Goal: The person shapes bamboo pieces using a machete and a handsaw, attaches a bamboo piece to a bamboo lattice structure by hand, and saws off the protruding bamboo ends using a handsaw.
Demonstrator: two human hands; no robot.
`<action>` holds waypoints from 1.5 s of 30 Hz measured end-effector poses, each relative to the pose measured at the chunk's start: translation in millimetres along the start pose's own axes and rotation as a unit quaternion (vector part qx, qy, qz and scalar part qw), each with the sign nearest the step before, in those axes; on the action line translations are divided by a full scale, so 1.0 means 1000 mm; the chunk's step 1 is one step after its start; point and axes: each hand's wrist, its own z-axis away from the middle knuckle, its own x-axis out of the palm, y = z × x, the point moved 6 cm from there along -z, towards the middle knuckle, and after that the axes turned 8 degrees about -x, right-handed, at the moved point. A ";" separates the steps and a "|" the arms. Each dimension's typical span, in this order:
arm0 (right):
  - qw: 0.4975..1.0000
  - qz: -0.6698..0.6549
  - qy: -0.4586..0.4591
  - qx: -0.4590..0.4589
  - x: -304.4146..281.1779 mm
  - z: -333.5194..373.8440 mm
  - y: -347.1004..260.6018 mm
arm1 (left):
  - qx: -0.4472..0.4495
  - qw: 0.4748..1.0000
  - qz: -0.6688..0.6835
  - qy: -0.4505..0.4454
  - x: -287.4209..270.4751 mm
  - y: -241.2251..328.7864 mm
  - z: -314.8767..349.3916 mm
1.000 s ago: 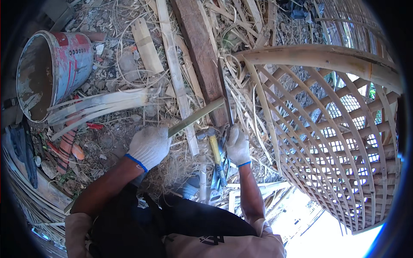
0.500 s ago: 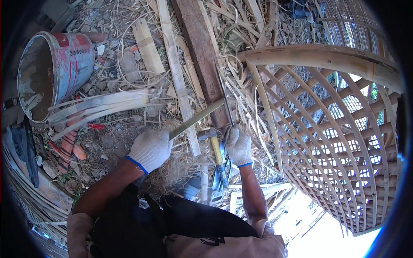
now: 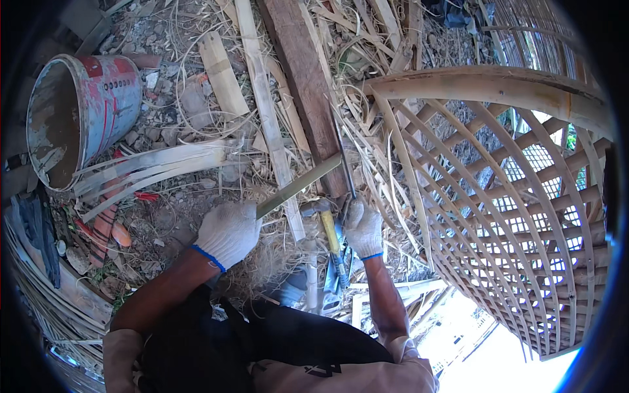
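Note:
My left hand [image 3: 229, 234], in a white knitted glove with a blue cuff, is closed round the near end of a bamboo strip [image 3: 298, 186]. The strip slants up to the right, and its far end lies on the end of a dark wooden beam [image 3: 306, 95]. In a matching glove, my right hand [image 3: 362, 229] is wrapped round the handle of a long, narrow blade [image 3: 347, 167], most likely a knife. Its blade points away from me along the beam's right edge, touching or almost touching the strip's tip. The knife's handle is hidden in my fingers.
A hammer with a yellow handle [image 3: 329, 230] lies just left of my right hand. At left, a paint-stained bucket [image 3: 111, 98] rests tipped over beside split bamboo strips [image 3: 164, 164]. A large woven bamboo lattice [image 3: 504, 177] rises at right. Shavings litter the ground.
Hardly anything differs. Both hands have shifted very slightly toward me, still gripping the strip and the knife.

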 end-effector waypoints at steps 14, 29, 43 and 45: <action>1.000 -0.002 -0.012 0.011 0.007 0.003 0.003 | -0.001 1.000 -0.001 -0.010 0.012 -0.008 0.011; 0.999 -0.039 -0.031 0.009 0.011 0.031 0.020 | 0.010 1.000 -0.007 0.013 0.005 -0.006 0.009; 0.999 -0.046 0.004 -0.015 0.006 0.048 0.016 | 0.000 1.000 -0.019 0.008 0.007 -0.007 0.020; 0.994 -0.096 0.032 -0.048 -0.011 0.042 -0.013 | 0.015 0.999 -0.035 0.032 0.009 -0.008 0.014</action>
